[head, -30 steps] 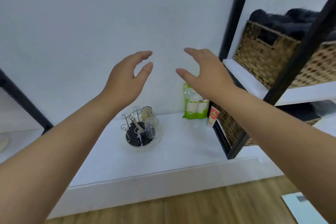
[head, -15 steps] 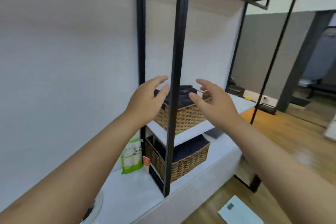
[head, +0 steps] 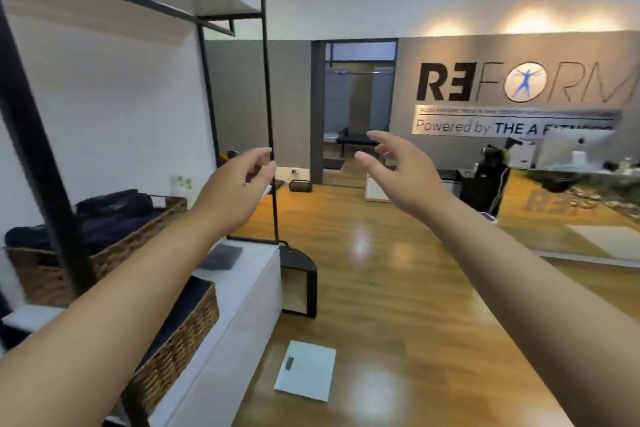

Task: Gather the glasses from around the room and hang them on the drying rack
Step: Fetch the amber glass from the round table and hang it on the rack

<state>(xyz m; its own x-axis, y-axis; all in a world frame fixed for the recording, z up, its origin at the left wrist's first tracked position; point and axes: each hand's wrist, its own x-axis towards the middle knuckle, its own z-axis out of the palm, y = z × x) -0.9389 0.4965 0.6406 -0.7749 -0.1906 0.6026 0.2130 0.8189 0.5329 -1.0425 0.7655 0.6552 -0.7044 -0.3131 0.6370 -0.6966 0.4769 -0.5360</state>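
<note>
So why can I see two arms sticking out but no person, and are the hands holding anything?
The camera sits on the person's head, so you see what they see: their own arms reaching forward. The left hand and the right hand are both open and hold nothing. On the left stands a black-framed shelf with woven baskets of dark cloth. A white square scale lies on the wooden floor. No glasses or drying rack show here.
</note>
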